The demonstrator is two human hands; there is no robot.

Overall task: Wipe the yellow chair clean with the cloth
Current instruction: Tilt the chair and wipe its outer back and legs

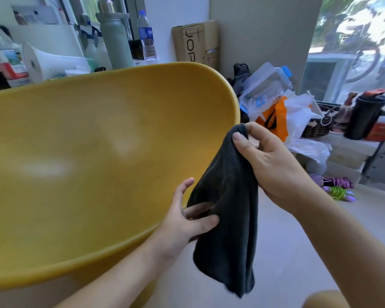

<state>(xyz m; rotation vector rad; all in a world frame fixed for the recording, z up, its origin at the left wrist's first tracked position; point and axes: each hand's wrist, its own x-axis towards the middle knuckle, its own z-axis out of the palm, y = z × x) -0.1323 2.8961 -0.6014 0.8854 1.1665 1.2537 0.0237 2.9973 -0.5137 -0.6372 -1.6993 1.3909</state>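
Head view: cloth (229, 196), centre frame, likely soft, light, limp; right hand (273, 165) pinches top corner, left hand (182, 221) clamps lower fold by thumb, beside yellow chair (87, 152); best bunched.

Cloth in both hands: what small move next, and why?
Probably gather the cloth into the right hand and lay it on the chair seat: it hangs loose beside the rim, pinched at its top by the right hand, the left hand holding a lower fold.
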